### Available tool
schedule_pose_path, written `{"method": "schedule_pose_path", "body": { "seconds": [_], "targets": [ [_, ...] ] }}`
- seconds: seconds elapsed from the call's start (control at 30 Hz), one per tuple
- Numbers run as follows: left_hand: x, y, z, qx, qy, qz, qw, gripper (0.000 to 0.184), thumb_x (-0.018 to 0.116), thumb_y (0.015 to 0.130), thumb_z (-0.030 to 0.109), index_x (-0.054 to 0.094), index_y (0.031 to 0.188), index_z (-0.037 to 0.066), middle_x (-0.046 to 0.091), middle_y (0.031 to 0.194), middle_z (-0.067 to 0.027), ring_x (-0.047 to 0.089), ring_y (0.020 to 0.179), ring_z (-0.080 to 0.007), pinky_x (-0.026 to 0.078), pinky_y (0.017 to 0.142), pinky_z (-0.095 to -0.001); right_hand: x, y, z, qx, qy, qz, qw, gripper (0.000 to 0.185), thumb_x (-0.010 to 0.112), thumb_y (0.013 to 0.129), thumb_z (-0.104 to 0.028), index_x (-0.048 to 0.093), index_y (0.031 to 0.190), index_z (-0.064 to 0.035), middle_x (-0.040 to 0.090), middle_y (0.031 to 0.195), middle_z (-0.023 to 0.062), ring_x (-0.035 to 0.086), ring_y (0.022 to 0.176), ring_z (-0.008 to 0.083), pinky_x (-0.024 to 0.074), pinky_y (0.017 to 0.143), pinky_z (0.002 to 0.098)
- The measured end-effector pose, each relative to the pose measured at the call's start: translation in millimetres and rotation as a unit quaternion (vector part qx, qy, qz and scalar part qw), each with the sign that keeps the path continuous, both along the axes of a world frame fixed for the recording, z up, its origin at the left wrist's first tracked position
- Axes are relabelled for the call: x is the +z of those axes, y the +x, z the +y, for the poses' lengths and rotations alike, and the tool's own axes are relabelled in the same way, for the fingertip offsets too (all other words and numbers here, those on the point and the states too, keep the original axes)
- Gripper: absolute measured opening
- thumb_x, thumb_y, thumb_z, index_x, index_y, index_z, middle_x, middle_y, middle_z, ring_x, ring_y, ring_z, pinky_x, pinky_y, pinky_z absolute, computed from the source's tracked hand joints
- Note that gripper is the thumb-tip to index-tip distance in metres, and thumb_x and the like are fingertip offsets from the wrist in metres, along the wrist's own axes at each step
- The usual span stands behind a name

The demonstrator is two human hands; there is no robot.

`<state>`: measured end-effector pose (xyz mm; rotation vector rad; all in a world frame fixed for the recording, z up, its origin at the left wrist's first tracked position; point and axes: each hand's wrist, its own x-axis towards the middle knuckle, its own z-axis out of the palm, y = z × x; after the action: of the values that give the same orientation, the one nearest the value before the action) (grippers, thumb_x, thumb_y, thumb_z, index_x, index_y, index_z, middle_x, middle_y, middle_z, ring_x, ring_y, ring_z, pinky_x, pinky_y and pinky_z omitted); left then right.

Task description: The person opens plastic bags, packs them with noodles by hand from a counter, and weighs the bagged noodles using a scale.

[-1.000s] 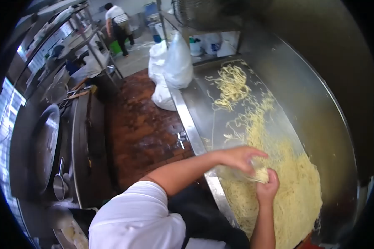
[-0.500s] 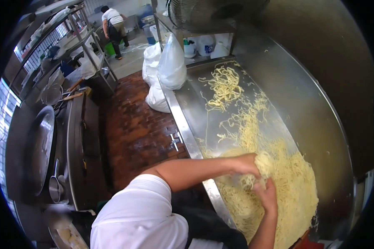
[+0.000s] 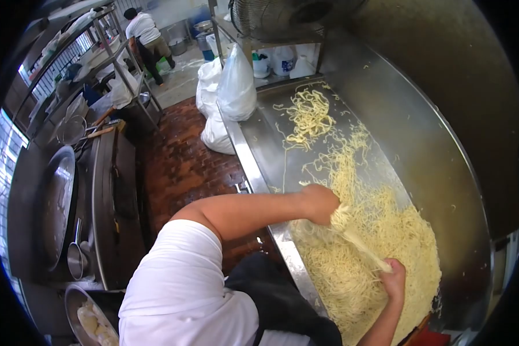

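Note:
My left hand is closed around a clump of pale yellow noodles above the metal trough. From that clump a pale, stretched bundle runs down to my right hand, whose fingers are closed on its lower end. Motion blurs the bundle, so single strands do not show well. Beneath both hands lies a large heap of loose noodles. A smaller pile of noodles rests at the far end of the trough, with scattered strands between.
White plastic sacks stand by the trough's far left corner. A fan is above the far end. To the left, across the brick floor, are a large wok and a saucepan. A co-worker bends over in the back.
My hands have moved apart: the left up and to the left, the right down and to the right. The noodles between them are now drawn out. The co-worker has shifted slightly left.

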<state>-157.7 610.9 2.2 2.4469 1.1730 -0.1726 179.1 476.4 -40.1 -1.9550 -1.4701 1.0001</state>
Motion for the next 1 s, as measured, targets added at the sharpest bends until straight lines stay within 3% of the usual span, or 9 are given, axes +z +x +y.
{"method": "schedule_pose_path", "body": {
  "seconds": [0.17, 0.33, 0.47, 0.6, 0.67, 0.8, 0.87, 0.97, 1.0],
  "targets": [
    [-13.0, -29.5, 21.0, -0.009, 0.064, 0.131, 0.989, 0.025, 0.067, 0.072, 0.021, 0.069, 0.092, 0.008, 0.069, 0.089, -0.0120, 0.067, 0.083, -0.0303, 0.053, 0.067, -0.0422, -20.4, 64.5, -2.2, -0.062, 0.070, -0.077, 0.993, 0.030, 0.067, 0.074, 0.002, 0.062, 0.103, 0.0033, 0.065, 0.100, 0.0115, 0.061, 0.093, 0.0201, 0.0469, 0.083, 0.0307],
    [5.6, -39.6, 26.2, -0.030, 0.046, 0.157, 0.986, 0.028, 0.070, 0.067, 0.017, 0.072, 0.094, 0.009, 0.070, 0.091, -0.0112, 0.068, 0.086, -0.0278, 0.053, 0.068, -0.0405, 56.3, 6.4, 16.0, 0.094, 0.037, -0.275, 0.956, 0.038, 0.072, 0.071, -0.006, 0.063, 0.107, 0.0024, 0.064, 0.109, 0.0174, 0.061, 0.103, 0.0295, 0.0457, 0.091, 0.0333],
    [29.2, -55.2, 22.7, -0.024, -0.011, 0.030, 0.999, 0.041, 0.066, 0.070, 0.015, 0.064, 0.111, 0.015, 0.067, 0.100, -0.0097, 0.065, 0.092, -0.0277, 0.052, 0.073, -0.0373, 54.3, -71.4, 43.7, 0.105, 0.149, -0.114, 0.977, 0.031, 0.071, 0.074, -0.007, 0.065, 0.103, 0.0012, 0.067, 0.098, 0.0142, 0.063, 0.094, 0.0254, 0.0473, 0.087, 0.0323],
    [4.6, -45.9, 14.1, 0.074, -0.001, -0.252, 0.965, 0.037, 0.062, 0.074, 0.012, 0.064, 0.112, 0.015, 0.066, 0.103, -0.0102, 0.063, 0.094, -0.0281, 0.051, 0.077, -0.0367, 11.2, -155.7, 71.1, 0.111, 0.051, 0.168, 0.978, 0.027, 0.062, 0.086, -0.012, 0.063, 0.110, 0.0011, 0.066, 0.097, 0.0117, 0.062, 0.089, 0.0177, 0.0480, 0.083, 0.0311],
    [9.1, -24.8, -5.1, 0.123, -0.020, -0.341, 0.932, 0.034, 0.060, 0.078, 0.010, 0.064, 0.111, 0.014, 0.066, 0.104, -0.0109, 0.063, 0.094, -0.0275, 0.050, 0.079, -0.0363, -0.2, -200.9, 73.3, 0.157, 0.035, 0.098, 0.982, 0.031, 0.056, 0.090, -0.014, 0.059, 0.117, 0.0001, 0.066, 0.102, 0.0134, 0.062, 0.091, 0.0191, 0.0479, 0.083, 0.0320],
    [30.1, 3.2, -25.0, 0.139, -0.075, -0.463, 0.872, 0.026, 0.054, 0.083, 0.007, 0.065, 0.106, 0.011, 0.066, 0.104, -0.0136, 0.063, 0.097, -0.0276, 0.049, 0.085, -0.0374, -75.7, -213.0, 83.0, 0.249, 0.226, 0.006, 0.942, 0.027, 0.052, 0.091, -0.011, 0.060, 0.113, 0.0011, 0.067, 0.101, 0.0094, 0.063, 0.091, 0.0198, 0.0488, 0.085, 0.0303],
    [10.3, -0.6, -13.7, 0.145, -0.068, -0.564, 0.810, 0.023, 0.050, 0.085, 0.004, 0.066, 0.102, 0.008, 0.066, 0.102, -0.0137, 0.063, 0.096, -0.0267, 0.048, 0.087, -0.0373, -8.8, -199.0, 95.9, 0.361, 0.087, 0.030, 0.928, 0.033, 0.055, 0.089, -0.011, 0.057, 0.120, 0.0014, 0.065, 0.110, 0.0122, 0.061, 0.100, 0.0200, 0.0467, 0.089, 0.0319],
    [-5.4, -26.5, 12.5, 0.161, 0.005, -0.571, 0.805, 0.023, 0.050, 0.088, 0.009, 0.064, 0.105, 0.006, 0.067, 0.101, -0.0105, 0.062, 0.095, -0.0222, 0.048, 0.086, -0.0338, 42.6, -167.1, 103.9, 0.288, -0.122, 0.125, 0.941, 0.046, 0.063, 0.086, -0.019, 0.052, 0.127, -0.0014, 0.056, 0.125, 0.0207, 0.052, 0.117, 0.0238, 0.0395, 0.099, 0.0353],
    [-9.4, -31.6, 16.6, 0.175, -0.012, -0.576, 0.799, 0.024, 0.051, 0.091, 0.014, 0.063, 0.109, 0.005, 0.067, 0.102, -0.0094, 0.062, 0.095, -0.0195, 0.048, 0.086, -0.0313, 41.3, -155.2, 101.4, 0.241, -0.092, 0.124, 0.958, 0.048, 0.065, 0.083, -0.022, 0.054, 0.125, -0.0017, 0.056, 0.125, 0.0217, 0.052, 0.118, 0.0253, 0.0399, 0.099, 0.0363]
  ]
}}
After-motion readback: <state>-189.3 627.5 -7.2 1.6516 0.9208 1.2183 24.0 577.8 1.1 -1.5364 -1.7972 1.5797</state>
